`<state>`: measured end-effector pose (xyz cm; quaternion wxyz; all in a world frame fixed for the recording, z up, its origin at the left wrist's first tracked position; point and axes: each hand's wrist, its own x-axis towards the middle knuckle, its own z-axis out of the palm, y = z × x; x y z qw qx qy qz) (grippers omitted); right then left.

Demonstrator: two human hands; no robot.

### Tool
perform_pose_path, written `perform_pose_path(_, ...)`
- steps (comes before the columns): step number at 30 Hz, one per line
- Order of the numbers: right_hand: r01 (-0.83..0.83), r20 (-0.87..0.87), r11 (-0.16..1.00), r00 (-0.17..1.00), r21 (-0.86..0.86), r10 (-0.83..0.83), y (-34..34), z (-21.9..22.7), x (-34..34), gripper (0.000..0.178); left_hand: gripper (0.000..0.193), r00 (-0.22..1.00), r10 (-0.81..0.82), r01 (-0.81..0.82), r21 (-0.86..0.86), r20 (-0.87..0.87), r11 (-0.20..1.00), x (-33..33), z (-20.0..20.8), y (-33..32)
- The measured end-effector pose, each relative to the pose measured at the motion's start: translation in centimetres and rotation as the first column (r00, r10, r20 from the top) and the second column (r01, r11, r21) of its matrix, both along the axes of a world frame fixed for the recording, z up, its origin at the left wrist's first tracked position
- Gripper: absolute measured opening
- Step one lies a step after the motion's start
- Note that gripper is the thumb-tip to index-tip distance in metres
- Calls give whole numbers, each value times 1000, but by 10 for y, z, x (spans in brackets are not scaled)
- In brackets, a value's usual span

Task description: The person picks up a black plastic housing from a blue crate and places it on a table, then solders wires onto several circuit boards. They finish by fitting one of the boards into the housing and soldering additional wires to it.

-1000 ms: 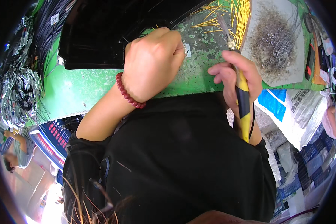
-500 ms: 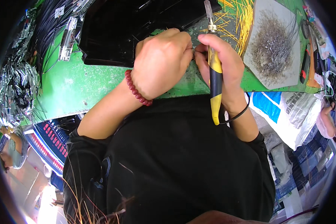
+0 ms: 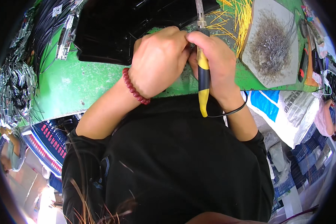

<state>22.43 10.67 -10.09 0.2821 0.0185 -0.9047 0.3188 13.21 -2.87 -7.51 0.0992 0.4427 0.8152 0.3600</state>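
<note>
My right hand point(image 3: 221, 61) holds a yellow and black soldering iron point(image 3: 204, 76) upright against the thumb, with its metal end pointing away from me and its cable looping past my wrist. My left hand point(image 3: 158, 61), wearing a red bead bracelet point(image 3: 132, 89), is closed with its knuckles up. The two hands touch at thumb and fingers, close to the bench's near edge. Whatever the left fingers pinch is hidden beneath them. Just beyond the left hand lies a glossy black tray-like piece point(image 3: 102, 33).
Yellow wires point(image 3: 244, 24) lie beyond the right hand, beside a pale board point(image 3: 264, 8) bearing a heap of grey scraps point(image 3: 270, 50). Black cables point(image 3: 44, 26) and shiny small parts point(image 3: 15, 87) crowd the left of the green bench point(image 3: 78, 80). Hand tools point(image 3: 310, 67) lie far right.
My right hand has shifted left with the soldering iron and now meets my left hand. The left hand has moved only slightly.
</note>
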Motion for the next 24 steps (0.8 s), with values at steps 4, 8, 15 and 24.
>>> perform_pose_path(4, 3, 80, 1000, 997, -16, -2, -4, 5, 1, 39, 6, 1000, -13, 13, 11, -6, 1000, 0, 1, -1)
perform_pose_path(8, 60, 95, 997, 993, 48, -64, -6, 7, 6, 40, 6, 1000, -26, 25, 44, 17, 999, 0, -1, 2)
perform_pose_path(15, 188, 10, 982, 982, 3, -188, 2, 11, 18, 53, 7, 999, 4, -6, 75, 32, 997, 1, -2, 0)
perform_pose_path(24, 122, 48, 958, 992, -261, -113, 24, 16, 39, 29, 7, 999, 35, -36, 28, 25, 999, 1, 2, 4)
